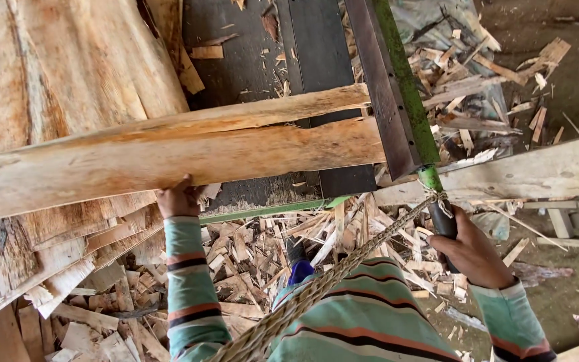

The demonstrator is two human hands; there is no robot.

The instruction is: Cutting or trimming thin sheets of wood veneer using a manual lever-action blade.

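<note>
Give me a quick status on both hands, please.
Left hand gripping veneer sheet edge. Right hand closed on cutter lever handle. Sheet under blade; scraps below.

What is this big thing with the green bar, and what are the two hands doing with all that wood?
The picture comes from a camera worn on a person's head, looking down, so you see that person's own arms in striped sleeves. The left hand grips the near edge of a long thin sheet of wood that lies across a dark machine table. The right hand is closed around the dark handle at the end of a green lever. A long dark blade runs along that lever and crosses the end of the sheet, so it looks like a big hand-worked cutter. A plaited rope is tied to the lever near the handle and runs down towards the person. On the ground below lie heaps of small wood offcuts, and more thin wood sheets are stacked to the left.
</note>
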